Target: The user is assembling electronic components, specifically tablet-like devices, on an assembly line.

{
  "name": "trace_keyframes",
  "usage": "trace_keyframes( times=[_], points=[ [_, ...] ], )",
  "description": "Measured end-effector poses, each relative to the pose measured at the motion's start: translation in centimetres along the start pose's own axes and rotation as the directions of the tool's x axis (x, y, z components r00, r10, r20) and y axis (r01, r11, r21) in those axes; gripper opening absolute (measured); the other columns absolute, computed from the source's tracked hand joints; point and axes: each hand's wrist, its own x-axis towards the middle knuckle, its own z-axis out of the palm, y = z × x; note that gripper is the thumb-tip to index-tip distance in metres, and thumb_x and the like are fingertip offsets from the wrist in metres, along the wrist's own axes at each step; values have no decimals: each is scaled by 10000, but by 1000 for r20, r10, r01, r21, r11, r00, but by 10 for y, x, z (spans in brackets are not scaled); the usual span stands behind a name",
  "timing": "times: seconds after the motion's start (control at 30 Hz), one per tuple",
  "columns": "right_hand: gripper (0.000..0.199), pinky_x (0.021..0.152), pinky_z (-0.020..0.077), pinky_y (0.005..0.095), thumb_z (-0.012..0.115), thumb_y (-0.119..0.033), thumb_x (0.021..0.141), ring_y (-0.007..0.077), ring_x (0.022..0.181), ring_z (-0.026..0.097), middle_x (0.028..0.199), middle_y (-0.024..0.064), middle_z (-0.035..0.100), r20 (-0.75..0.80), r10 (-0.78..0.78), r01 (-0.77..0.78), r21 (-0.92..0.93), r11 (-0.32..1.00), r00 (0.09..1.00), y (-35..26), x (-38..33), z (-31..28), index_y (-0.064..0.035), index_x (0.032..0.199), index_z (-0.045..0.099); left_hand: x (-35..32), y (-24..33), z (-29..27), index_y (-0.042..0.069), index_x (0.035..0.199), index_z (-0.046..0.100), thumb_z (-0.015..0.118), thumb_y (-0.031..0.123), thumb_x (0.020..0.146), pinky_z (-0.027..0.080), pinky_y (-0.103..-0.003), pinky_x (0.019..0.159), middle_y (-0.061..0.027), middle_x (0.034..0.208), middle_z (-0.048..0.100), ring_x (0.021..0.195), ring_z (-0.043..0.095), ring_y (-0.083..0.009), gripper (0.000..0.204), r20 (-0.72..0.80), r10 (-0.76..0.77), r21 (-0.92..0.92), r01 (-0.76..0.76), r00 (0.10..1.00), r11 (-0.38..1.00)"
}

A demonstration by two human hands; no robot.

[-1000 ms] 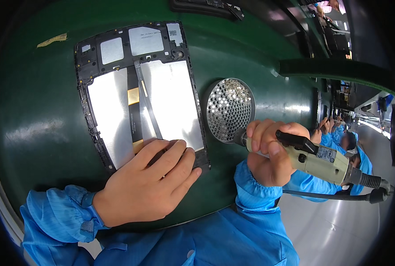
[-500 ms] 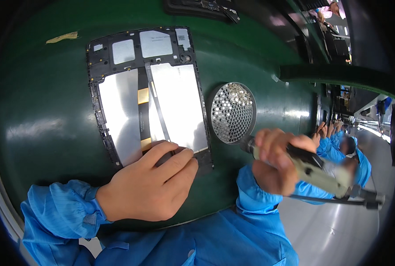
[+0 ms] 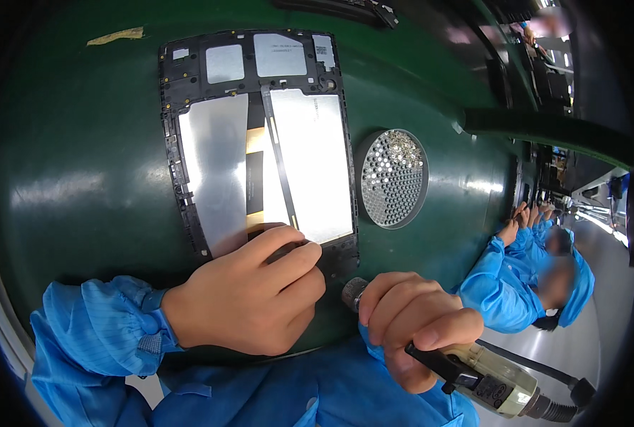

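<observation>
A flat tablet housing [image 3: 203,164] with a black frame and shiny silver panels lies on the green work surface. A dark flex cable [image 3: 281,160] runs slantwise down its middle. My left hand [image 3: 249,292] rests over the housing's lower edge, fingers bent together near the cable's lower end; its fingertips are partly hidden, and what they pinch cannot be made out. My right hand [image 3: 420,324] is wrapped round a pale electric screwdriver [image 3: 488,381] with a black lever. Its knurled metal nose points left toward the housing's lower right corner. The screwdriver's bit is not visible.
A round perforated tray [image 3: 394,181] of small shiny screws stands right of the housing. A yellowish strip [image 3: 116,35] lies at the far left, a black device [image 3: 338,11] at the back. A green bar [image 3: 545,128] crosses the right side. Co-workers in blue [image 3: 523,274] sit beyond.
My right hand with the screwdriver has moved away from the screw tray, toward me and left, and the tool has tilted. My left hand stays at the housing's lower edge.
</observation>
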Motion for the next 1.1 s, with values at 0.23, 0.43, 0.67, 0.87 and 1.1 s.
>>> trace_keyframes(
  times=[0.23, 0.43, 0.67, 0.87, 1.1],
  points=[
    [362, 553, 501, 402, 642, 105, 647, 242, 542, 551, 623, 118, 553, 17, 42, -43, 80, 996, 999, 3, -2, -3, 16, 975, 517, -1, 0, 3, -2, 685, 663, 675, 81, 622, 507, -452, 847, -113, 793, 605, 913, 598, -305, 105, 29, -21, -28, 22, 999, 999],
    [370, 563, 503, 413, 649, 107, 640, 254, 537, 549, 627, 123, 556, 71, 74, -79, 72, 994, 995, 3, 3, -3, 11, 973, 520, 0, 0, 2, -44, 721, 650, 677, 61, 623, 507, -453, 835, -116, 786, 594, 920, 596, -313, 146, 20, -46, -56, 48, 999, 997],
    [348, 558, 501, 416, 652, 91, 658, 250, 538, 549, 623, 123, 559, 81, 34, -39, 66, 997, 996, 3, 3, -2, 7, 971, 525, 2, 1, -3, -23, 738, 668, 690, 75, 677, 505, -432, 832, -98, 789, 595, 909, 595, -290, 117, 54, -20, -29, 21, 998, 999],
    [322, 511, 471, 358, 602, -1, 747, 194, 523, 540, 633, 67, 526, 65, -37, 38, -13, 999, 997, -7, 2, -35, -59, 1032, 463, 4, 6, 2, -5, 782, 694, 697, 58, 737, 485, -412, 824, -81, 797, 594, 876, 585, -246, 77, 83, -88, 58, 84, 993, 995],
    [309, 592, 438, 360, 588, -64, 787, 188, 567, 517, 623, 63, 500, -177, -88, 68, -115, 991, 980, -2, 4, -63, -72, 1081, 494, 3, 3, -6, 26, 776, 700, 719, 67, 690, 495, -433, 837, -91, 833, 604, 911, 586, -275, 98, 143, -15, 63, 6, 990, 998]
  ],
)
